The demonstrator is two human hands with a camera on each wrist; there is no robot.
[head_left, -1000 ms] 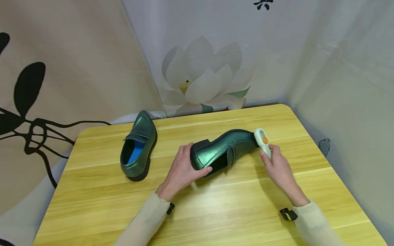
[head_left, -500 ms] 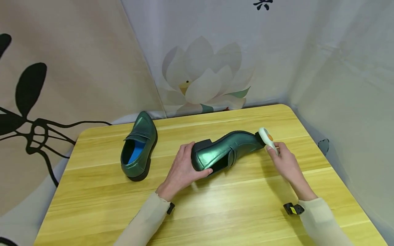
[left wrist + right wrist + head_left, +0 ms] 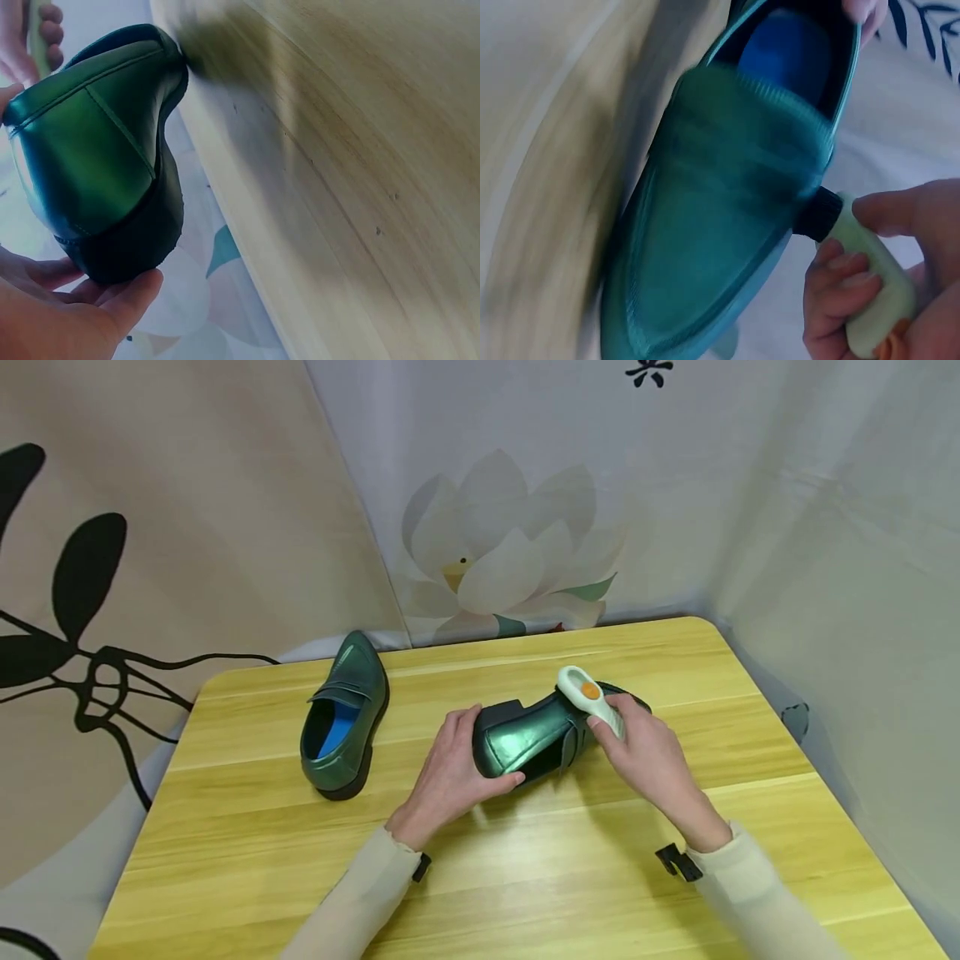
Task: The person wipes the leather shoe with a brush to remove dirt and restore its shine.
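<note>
My left hand (image 3: 450,768) grips a shiny green loafer (image 3: 528,737) by its heel, thumb at the opening. The shoe is tipped on its side, with the black heel block turned away and the toe pointing right. In the left wrist view, fingers (image 3: 133,304) cup the heel from below. My right hand (image 3: 651,752) holds a small white-handled brush (image 3: 572,681) with an orange spot over the front half of the loafer. The right wrist view shows its short black bristles (image 3: 817,214) right at the shoe's side, beside the strap. A blue insole (image 3: 784,60) shows inside.
A matching green loafer (image 3: 345,714) stands upright at the left rear of the wooden table (image 3: 525,893), toe toward the back. Behind the table hangs a pale curtain (image 3: 510,410) with printed flowers and leaves.
The brush has moved left in my right hand, from the loafer's toe tip to the area near its strap. My left hand and the shoe hold nearly the same position.
</note>
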